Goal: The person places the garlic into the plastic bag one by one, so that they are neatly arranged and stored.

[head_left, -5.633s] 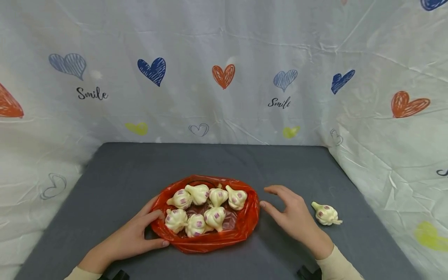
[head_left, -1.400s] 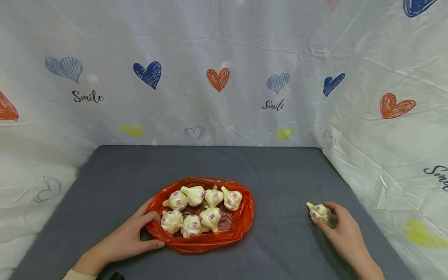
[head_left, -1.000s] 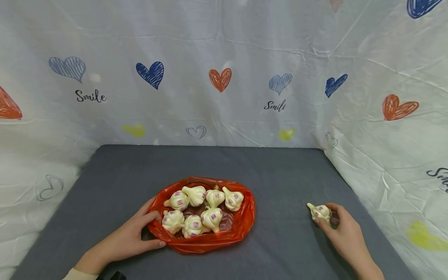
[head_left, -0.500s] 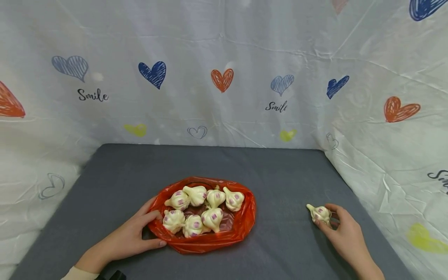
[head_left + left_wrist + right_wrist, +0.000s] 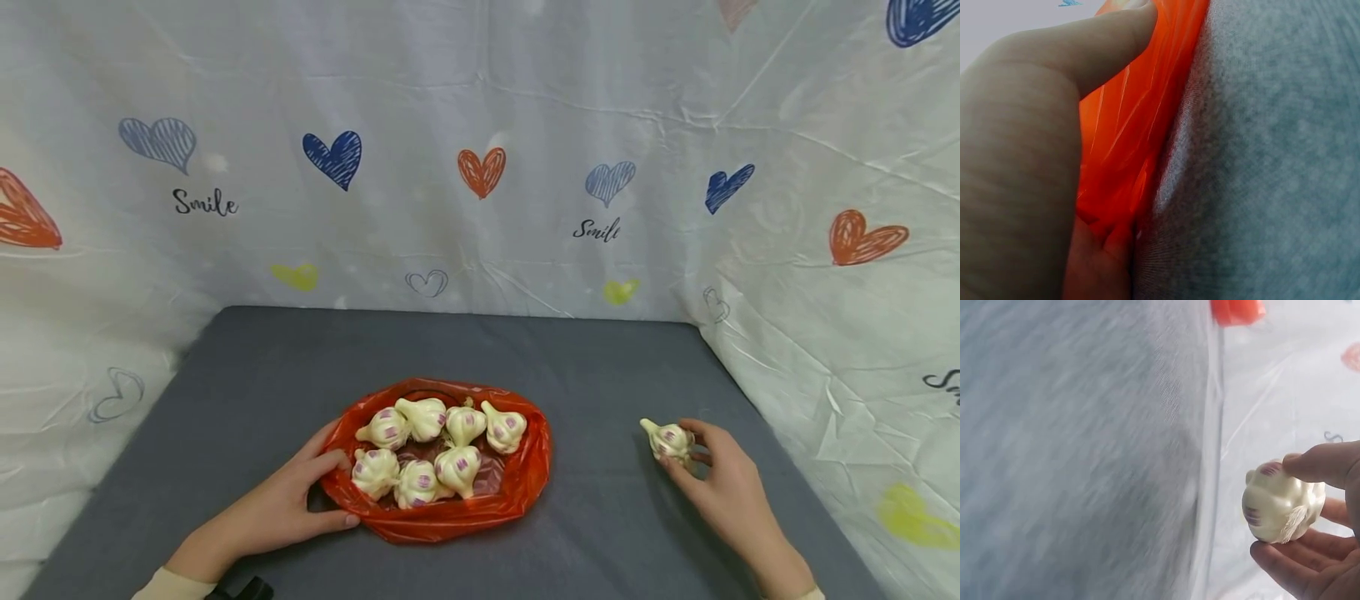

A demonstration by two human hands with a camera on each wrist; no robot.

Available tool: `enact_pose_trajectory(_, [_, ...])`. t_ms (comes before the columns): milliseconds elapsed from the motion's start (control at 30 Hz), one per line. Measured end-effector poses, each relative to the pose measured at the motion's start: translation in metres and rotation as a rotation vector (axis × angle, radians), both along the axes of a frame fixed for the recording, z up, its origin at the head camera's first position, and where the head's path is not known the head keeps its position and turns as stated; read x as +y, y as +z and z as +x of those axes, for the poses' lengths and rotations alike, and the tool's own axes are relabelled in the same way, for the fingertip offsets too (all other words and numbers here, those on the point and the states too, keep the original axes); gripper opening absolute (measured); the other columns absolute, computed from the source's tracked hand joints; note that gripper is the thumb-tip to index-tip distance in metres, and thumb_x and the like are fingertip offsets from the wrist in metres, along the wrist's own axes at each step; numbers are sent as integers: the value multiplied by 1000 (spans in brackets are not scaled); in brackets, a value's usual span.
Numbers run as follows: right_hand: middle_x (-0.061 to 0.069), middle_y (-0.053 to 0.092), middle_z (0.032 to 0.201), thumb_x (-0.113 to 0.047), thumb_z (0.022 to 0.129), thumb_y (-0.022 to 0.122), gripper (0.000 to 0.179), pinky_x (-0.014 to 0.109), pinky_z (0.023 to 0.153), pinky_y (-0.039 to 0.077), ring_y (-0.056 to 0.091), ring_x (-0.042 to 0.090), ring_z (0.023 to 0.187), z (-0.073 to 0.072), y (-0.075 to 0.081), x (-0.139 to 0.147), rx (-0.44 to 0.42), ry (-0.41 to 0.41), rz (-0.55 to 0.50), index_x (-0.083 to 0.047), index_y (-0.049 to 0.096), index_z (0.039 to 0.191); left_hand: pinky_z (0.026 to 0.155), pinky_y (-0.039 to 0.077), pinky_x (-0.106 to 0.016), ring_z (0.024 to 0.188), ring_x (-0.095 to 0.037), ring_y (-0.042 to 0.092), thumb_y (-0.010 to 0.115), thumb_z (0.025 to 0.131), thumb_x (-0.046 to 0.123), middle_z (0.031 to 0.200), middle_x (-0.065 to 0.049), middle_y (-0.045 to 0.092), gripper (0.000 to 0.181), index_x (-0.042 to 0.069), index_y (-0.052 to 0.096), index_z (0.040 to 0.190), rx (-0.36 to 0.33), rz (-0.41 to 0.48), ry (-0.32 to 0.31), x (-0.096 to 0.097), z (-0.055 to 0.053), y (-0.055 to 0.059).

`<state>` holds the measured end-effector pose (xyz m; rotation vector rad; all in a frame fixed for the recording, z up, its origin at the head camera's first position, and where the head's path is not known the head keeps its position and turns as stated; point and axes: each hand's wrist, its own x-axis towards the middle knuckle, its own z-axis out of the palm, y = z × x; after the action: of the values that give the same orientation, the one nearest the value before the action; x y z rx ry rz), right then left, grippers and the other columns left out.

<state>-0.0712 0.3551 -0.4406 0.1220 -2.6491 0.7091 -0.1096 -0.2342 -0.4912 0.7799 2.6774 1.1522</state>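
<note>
In the head view, a red plastic bag (image 5: 450, 529) stands with its mouth rolled wide, holding several garlic bulbs (image 5: 416, 483) with purple marks. My left hand (image 5: 281, 508) holds the bag's left side, its fingers at the rim and its thumb along the front; the left wrist view shows the thumb against the red plastic (image 5: 1129, 119). Off to the right, my right hand (image 5: 723, 479) pinches a single garlic bulb (image 5: 667, 440) between thumb and fingers. The right wrist view shows this garlic bulb (image 5: 1282, 503) raised off the cloth, roots facing the camera.
A dark grey cloth (image 5: 592, 375) covers the table under the bag and hands. Behind and at the sides hangs a white curtain (image 5: 525, 100) printed with hearts and the word Smile. A black strap piece (image 5: 255, 588) shows by the left wrist.
My right hand has gone from beside the bag to the lone garlic bulb, gripped it and lifted it, shifting slightly left and away from me. My left hand stays on the bag.
</note>
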Motion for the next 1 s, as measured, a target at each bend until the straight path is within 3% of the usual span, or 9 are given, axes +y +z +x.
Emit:
enact_pose_trajectory(200, [16, 66, 130, -9, 89, 93, 58, 37, 84, 62, 69, 35, 112, -9, 7, -15, 45, 70, 32, 1, 63, 138, 112, 47, -64, 159, -48, 31, 84, 91, 61, 179, -15, 20, 35, 42, 64, 112, 4, -3, -5, 1, 0, 0])
enact_pose_trajectory(500, [13, 68, 128, 1, 81, 95, 61, 37, 86, 61, 70, 30, 111, -20, 14, -40, 151, 194, 60, 0, 65, 134, 111, 45, -68, 159, -50, 29, 84, 92, 62, 180, -15, 18, 35, 41, 65, 113, -22, 5, -10, 2, 1, 1])
enact_pose_trajectory(600, [12, 69, 127, 3, 79, 95, 61, 31, 87, 61, 70, 29, 110, -22, 16, -49, 178, 238, 54, 1, 66, 133, 113, 45, -66, 160, -48, 28, 83, 92, 62, 180, -13, 17, 35, 42, 65, 114, -27, -3, -9, 1, 1, 2])
enact_pose_trajectory(733, [9, 69, 126, 3, 78, 96, 62, 27, 88, 60, 69, 25, 110, -25, 18, -60, 178, 274, 43, -1, 66, 132, 113, 45, -64, 160, -47, 29, 84, 92, 62, 180, -12, 18, 35, 42, 65, 115, -18, -4, -10, 1, 0, 2])
enact_pose_trajectory(1000, [6, 69, 128, 1, 81, 96, 60, 45, 84, 64, 69, 20, 110, -30, 18, -80, 144, 331, 15, -3, 66, 134, 111, 46, -66, 160, -48, 29, 84, 92, 60, 180, -13, 17, 34, 42, 65, 113, -25, 3, -7, -1, 1, 1])
